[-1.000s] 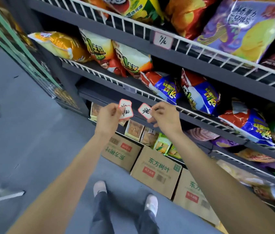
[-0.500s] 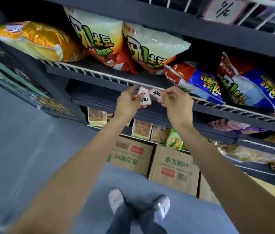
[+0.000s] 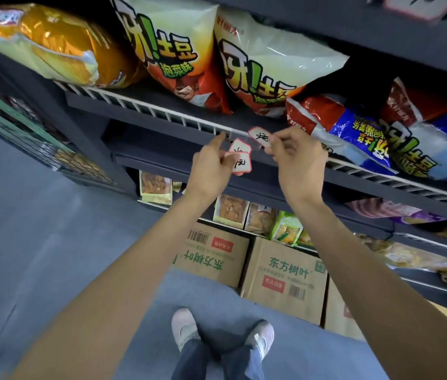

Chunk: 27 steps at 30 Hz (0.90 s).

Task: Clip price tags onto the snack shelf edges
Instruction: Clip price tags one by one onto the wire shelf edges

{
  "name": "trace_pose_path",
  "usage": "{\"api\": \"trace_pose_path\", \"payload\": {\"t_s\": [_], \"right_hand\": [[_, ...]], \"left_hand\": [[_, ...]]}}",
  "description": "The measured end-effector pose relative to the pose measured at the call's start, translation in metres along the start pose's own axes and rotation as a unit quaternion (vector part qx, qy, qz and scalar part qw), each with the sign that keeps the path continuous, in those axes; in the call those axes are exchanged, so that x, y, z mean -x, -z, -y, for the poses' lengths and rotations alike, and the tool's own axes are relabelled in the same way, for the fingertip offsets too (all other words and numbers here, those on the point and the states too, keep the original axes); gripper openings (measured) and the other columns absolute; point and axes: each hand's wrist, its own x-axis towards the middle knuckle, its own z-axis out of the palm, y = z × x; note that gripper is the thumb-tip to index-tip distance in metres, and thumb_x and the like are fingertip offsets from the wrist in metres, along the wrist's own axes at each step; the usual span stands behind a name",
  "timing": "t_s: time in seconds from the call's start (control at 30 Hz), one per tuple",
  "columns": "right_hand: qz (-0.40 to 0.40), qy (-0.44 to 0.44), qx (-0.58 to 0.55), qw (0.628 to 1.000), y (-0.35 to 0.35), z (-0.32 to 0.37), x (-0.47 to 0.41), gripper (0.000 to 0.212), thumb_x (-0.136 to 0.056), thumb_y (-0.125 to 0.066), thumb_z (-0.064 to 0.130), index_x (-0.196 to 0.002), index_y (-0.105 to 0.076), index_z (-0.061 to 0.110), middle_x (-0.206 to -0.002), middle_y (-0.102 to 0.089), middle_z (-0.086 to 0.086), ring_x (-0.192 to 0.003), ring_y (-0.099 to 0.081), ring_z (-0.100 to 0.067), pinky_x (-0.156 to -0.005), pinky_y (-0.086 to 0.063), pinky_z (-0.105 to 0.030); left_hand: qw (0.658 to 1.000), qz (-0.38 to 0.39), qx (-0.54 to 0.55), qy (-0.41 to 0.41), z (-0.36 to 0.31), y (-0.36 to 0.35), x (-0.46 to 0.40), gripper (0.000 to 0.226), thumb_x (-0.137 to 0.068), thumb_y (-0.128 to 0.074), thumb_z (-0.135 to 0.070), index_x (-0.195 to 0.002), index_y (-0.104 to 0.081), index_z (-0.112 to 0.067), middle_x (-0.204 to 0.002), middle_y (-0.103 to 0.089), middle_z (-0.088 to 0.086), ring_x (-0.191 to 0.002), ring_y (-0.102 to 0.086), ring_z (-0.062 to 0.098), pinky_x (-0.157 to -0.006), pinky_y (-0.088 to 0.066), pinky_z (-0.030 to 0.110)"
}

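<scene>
Step in hand, as judged from the layout: seating one tag on the white wire rail (image 3: 162, 112) along the front edge of the dark grey metal shelf (image 3: 140, 120). Bring the clip squarely against the rail; press until it bites the wire, not the gap between the short bars; keep the written face outward and level; release only once the tag resists a light tug; hold the spare tags below the rail so that they do not snag.

The right hand (image 3: 298, 160) pinches a small white red-bordered price tag with black handwriting (image 3: 259, 136) between thumb and forefinger, its remaining fingers curled; the tag sits at the rail, at 11 o'clock from the hand; whether the clip has engaged cannot be told. The left hand (image 3: 211, 167) grips two spare white red-bordered tags (image 3: 240, 159), overlapped, at 3 o'clock from its palm, just below the rail; its forefinger is extended toward 1 o'clock and reaches the rail, beside the tag being fitted. Both forearms rise from 6 o'clock and converge; the wrists are near each other, the hands apart.

A yellow-and-red crisp bag (image 3: 260, 67) lies on the shelf at 12 o'clock above the hands.
</scene>
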Motion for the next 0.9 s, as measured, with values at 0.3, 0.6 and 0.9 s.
{"api": "trace_pose_path", "payload": {"t_s": [0.3, 0.6, 0.9], "right_hand": [[0.005, 0.007, 0.011, 1.000, -0.009, -0.001, -0.004, 0.010, -0.091, -0.057, 0.012, -0.087, -0.066, 0.009, -0.076, -0.067, 0.001, -0.074, -0.067, -0.011, -0.073, -0.055, -0.028], [0.002, 0.097, 0.063, 0.993, -0.012, -0.004, -0.009, 0.010, -0.091, -0.058, 0.011, -0.090, -0.066, 0.006, -0.077, -0.068, -0.003, -0.068, -0.063, -0.010, -0.065, -0.051, -0.020], [0.023, 0.180, 0.184, 0.966, -0.015, -0.015, -0.015, 0.010, -0.086, -0.063, 0.008, -0.092, -0.070, 0.003, -0.093, -0.064, -0.013, -0.075, -0.063, -0.025, -0.062, -0.052, -0.031]], "left_hand": [[0.995, 0.081, 0.063, -0.006, 0.006, 0.003, 0.000, 0.059, -0.092, -0.056, -0.018, -0.144, -0.029, -0.008, -0.101, -0.072, 0.010, -0.099, -0.065, 0.010, -0.100, -0.045, 0.034], [0.991, 0.129, -0.023, -0.039, 0.014, 0.025, -0.001, 0.048, -0.092, -0.056, -0.016, -0.138, -0.042, -0.023, -0.073, -0.068, -0.003, -0.078, -0.063, 0.015, -0.083, -0.044, 0.028], [0.963, 0.205, -0.164, -0.066, 0.020, 0.044, -0.005, 0.066, -0.090, -0.051, -0.002, -0.139, -0.026, -0.039, -0.056, -0.047, -0.002, -0.052, -0.045, 0.011, -0.057, -0.041, 0.027]]}}
